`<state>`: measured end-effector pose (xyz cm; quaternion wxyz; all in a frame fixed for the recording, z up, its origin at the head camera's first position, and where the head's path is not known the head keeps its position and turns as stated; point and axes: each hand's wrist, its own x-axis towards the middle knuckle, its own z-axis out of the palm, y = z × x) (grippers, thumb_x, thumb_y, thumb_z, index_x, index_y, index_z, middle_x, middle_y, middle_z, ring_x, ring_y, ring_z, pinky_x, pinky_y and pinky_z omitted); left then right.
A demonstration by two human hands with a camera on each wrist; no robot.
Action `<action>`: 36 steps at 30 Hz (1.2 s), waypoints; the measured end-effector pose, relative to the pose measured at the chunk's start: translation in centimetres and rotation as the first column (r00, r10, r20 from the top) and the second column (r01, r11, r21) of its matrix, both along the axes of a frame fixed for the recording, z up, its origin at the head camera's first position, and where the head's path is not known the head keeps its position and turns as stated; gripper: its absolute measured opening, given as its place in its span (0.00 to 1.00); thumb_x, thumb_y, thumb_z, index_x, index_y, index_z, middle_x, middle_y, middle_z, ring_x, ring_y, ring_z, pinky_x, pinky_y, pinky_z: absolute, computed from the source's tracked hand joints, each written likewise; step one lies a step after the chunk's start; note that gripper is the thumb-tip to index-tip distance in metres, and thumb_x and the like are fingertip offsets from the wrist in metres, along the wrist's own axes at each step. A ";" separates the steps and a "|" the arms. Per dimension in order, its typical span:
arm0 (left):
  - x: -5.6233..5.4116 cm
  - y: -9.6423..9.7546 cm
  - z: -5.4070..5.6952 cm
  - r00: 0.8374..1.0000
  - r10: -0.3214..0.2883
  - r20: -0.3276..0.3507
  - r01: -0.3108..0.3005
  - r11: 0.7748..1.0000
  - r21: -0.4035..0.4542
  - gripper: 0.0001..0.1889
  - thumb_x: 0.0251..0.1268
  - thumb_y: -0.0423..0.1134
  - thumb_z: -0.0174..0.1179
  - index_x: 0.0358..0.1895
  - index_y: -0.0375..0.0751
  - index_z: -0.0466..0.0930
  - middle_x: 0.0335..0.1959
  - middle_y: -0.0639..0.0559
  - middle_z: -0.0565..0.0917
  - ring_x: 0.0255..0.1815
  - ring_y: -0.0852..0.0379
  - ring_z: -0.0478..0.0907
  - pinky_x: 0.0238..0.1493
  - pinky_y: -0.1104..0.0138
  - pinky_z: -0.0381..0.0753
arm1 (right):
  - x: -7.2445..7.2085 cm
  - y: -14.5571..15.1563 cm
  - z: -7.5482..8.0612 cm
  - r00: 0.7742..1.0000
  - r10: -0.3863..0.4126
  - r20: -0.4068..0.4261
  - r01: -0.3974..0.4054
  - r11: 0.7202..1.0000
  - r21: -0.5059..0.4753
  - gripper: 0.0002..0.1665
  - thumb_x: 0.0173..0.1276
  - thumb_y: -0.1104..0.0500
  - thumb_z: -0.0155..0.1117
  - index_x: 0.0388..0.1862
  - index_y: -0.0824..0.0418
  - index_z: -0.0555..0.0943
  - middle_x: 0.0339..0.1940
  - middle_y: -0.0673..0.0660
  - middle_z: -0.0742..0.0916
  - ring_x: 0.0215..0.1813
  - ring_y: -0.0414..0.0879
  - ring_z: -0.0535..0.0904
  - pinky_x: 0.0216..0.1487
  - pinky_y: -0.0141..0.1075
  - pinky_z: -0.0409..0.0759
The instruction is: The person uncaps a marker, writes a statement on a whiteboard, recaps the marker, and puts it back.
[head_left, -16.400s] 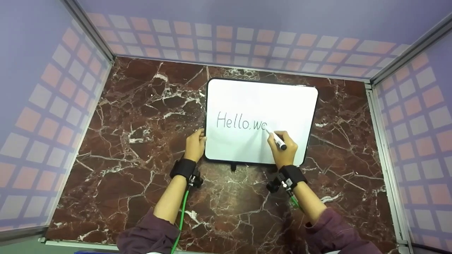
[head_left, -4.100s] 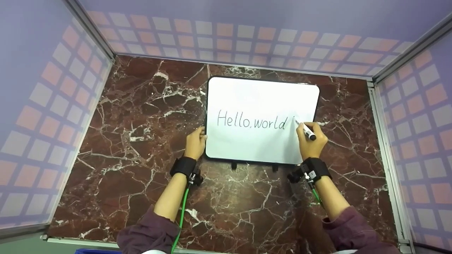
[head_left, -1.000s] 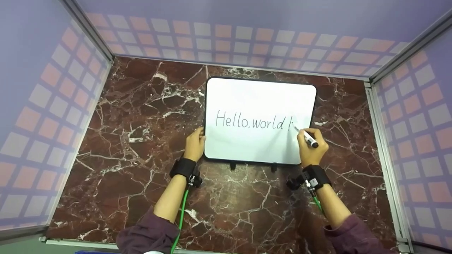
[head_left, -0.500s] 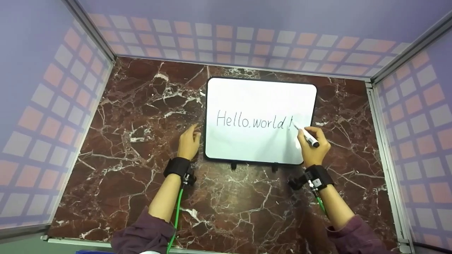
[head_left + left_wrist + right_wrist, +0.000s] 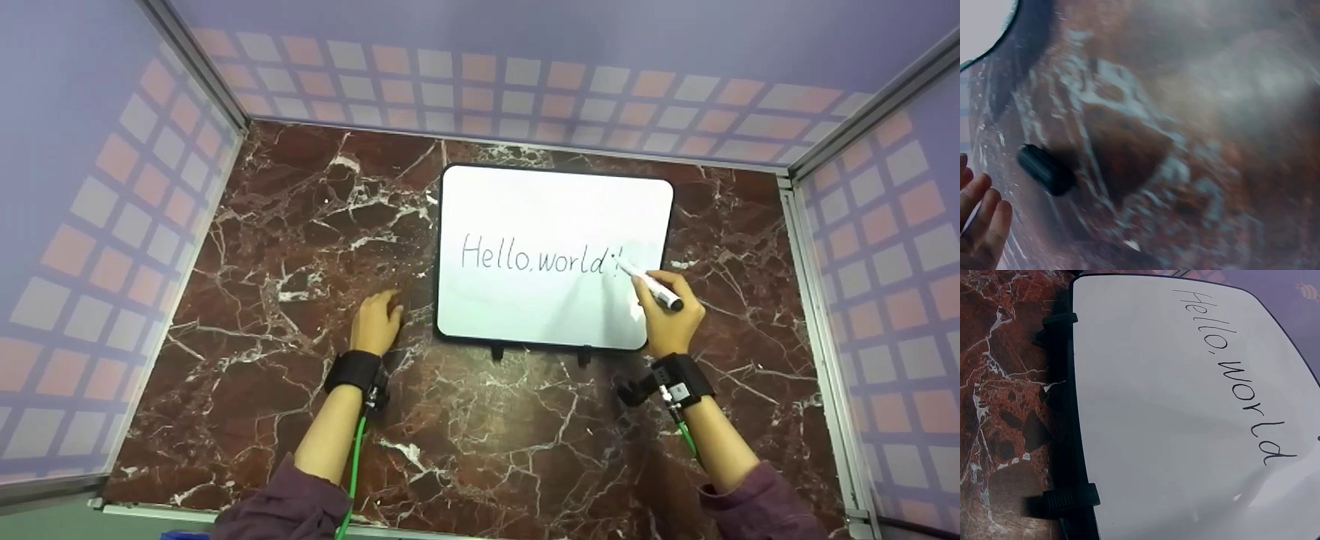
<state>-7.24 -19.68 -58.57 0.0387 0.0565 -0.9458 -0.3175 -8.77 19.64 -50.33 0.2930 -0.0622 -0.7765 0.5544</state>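
A black-framed whiteboard (image 5: 540, 206) bears the handwritten words "Hello, world!". My right hand (image 5: 675, 319) pinches a white marker (image 5: 657, 289) with a black end, over the board's right side. The marker's tip is right beside the exclamation mark. In the right wrist view, the whiteboard (image 5: 1157, 439) fills most of the picture, while the hand and marker are out of it. My left hand (image 5: 375, 324) is apart from the board, to its left, low over the tabletop. Close to the fingers (image 5: 995, 228) in the left wrist view lies a small black marker cap (image 5: 1045, 170).
The board lies on a dark red marble tabletop (image 5: 480, 442) with white veins. Black clips (image 5: 1071, 498) stick out from its near edge. Panels with pink and white squares wall in the back and both sides. A green cable (image 5: 352, 465) runs along the left forearm.
The writing has grown from "Hello, wo" to "Hello, world!". My left hand has let go of the board's left edge and moved left and nearer. The right hand still holds the marker by the exclamation mark.
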 end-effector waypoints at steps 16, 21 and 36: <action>1.7 -0.2 -1.1 0.976 0.053 0.209 -0.028 0.993 -0.119 0.14 0.51 0.35 0.66 0.41 0.32 0.78 0.38 0.38 0.82 0.44 0.41 0.78 0.45 0.50 0.80 | 0.7 0.1 1.0 0.991 0.109 0.077 -0.098 0.986 -0.138 0.15 0.51 0.65 0.71 0.34 0.77 0.81 0.16 0.38 0.83 0.16 0.34 0.77 0.18 0.22 0.75; 1.6 -0.1 -0.8 0.982 0.057 0.180 -0.036 0.993 -0.115 0.12 0.53 0.36 0.65 0.39 0.34 0.79 0.38 0.38 0.83 0.42 0.40 0.80 0.43 0.49 0.80 | 0.6 0.2 1.2 0.988 0.135 0.078 -0.115 0.969 -0.218 0.13 0.55 0.68 0.66 0.35 0.79 0.80 0.13 0.43 0.83 0.15 0.36 0.78 0.18 0.24 0.76; -0.6 2.8 3.9 0.993 -0.111 -0.038 0.114 0.990 0.089 0.13 0.57 0.39 0.62 0.44 0.38 0.81 0.38 0.41 0.84 0.38 0.46 0.81 0.42 0.56 0.81 | -0.2 1.5 -1.2 0.923 0.385 0.004 -0.353 0.851 -0.389 0.16 0.54 0.75 0.63 0.40 0.86 0.74 0.29 0.50 0.89 0.28 0.41 0.86 0.31 0.30 0.85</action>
